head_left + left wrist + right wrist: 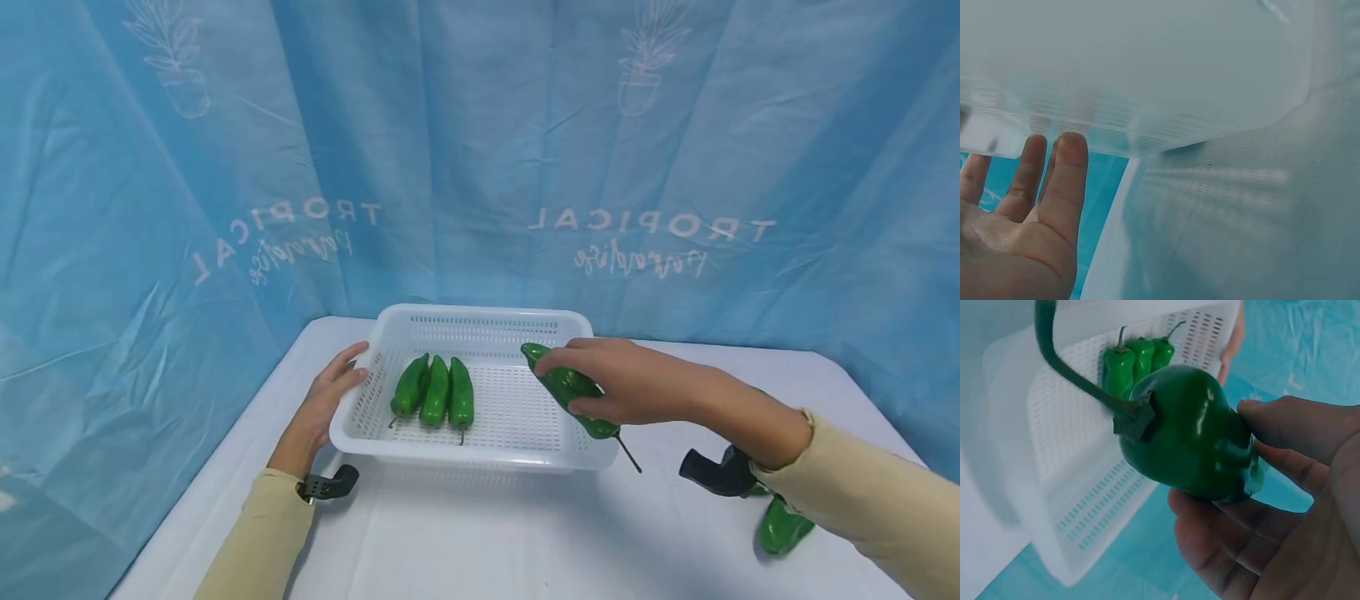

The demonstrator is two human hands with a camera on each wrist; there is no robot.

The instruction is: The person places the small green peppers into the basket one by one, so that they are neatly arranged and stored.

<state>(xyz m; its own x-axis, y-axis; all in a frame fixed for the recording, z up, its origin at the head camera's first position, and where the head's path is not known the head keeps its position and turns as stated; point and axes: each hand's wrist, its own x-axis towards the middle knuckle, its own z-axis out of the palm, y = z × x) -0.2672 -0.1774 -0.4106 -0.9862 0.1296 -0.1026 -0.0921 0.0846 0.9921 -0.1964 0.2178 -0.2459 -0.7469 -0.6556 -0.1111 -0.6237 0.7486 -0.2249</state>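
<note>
A long green pepper (558, 382) is gripped in my right hand (626, 379), over the right end of a white plastic basket (480, 453). Its thin stem points down toward me in the head view. In the right wrist view, thumb and fingers pinch the pepper (1179, 434) from both sides, with its stem end facing the camera. Inside the basket, three green peppers (433, 396) lie side by side toward the left. My left hand (327, 398) rests against the basket's left side, its fingers (1063, 187) fairly straight along the slotted wall.
On the white-covered table (480, 533), another green pepper (783, 527) lies at the right, partly hidden by my right forearm. More green shows around that sleeve. A blue printed curtain (480, 150) hangs behind the table and along its left side.
</note>
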